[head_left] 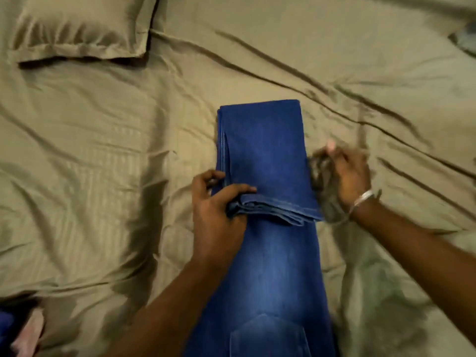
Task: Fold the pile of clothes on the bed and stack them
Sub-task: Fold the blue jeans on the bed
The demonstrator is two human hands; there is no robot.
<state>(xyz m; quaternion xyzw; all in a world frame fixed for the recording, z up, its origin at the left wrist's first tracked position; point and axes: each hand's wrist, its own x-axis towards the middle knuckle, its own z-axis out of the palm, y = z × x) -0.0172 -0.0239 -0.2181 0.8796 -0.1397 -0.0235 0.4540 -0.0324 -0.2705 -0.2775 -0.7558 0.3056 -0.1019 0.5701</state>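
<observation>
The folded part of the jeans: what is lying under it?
Under the folded part lies the rest of the jeans, and under that the olive bedsheet. The left hand grips the fold's near edge. Anything between the layers is covered.

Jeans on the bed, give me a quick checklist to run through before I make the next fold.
1. Left hand has a grip on the folded hem edge: ok, fingers curl round the layers.
2. Right hand on the jeans: cannot tell, it is motion-blurred at the right edge.
3. Folded leg section lies square over the lower part: ok.
4. Hem layers aligned: not ok, slightly staggered at the near edge.
5. Bed sheet flat: not ok, wrinkled.
</observation>
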